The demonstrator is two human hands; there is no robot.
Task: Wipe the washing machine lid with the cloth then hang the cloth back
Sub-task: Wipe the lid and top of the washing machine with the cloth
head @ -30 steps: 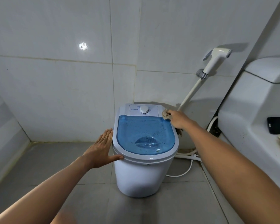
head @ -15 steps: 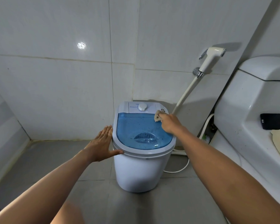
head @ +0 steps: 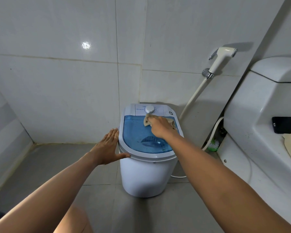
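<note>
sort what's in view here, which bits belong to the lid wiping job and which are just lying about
Part of the job:
- cloth
- blue washing machine lid
- right hand pressing the cloth on the lid
- left hand flat against the machine's side

Just lying about:
- bidet sprayer
- toilet
- black phone

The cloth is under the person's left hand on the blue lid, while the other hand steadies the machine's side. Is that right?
Not quite. In the head view, the cloth is under the right hand, pressed on the blue lid near its back edge. It is the left hand that lies flat and open against the washing machine's side at the rim.
</note>
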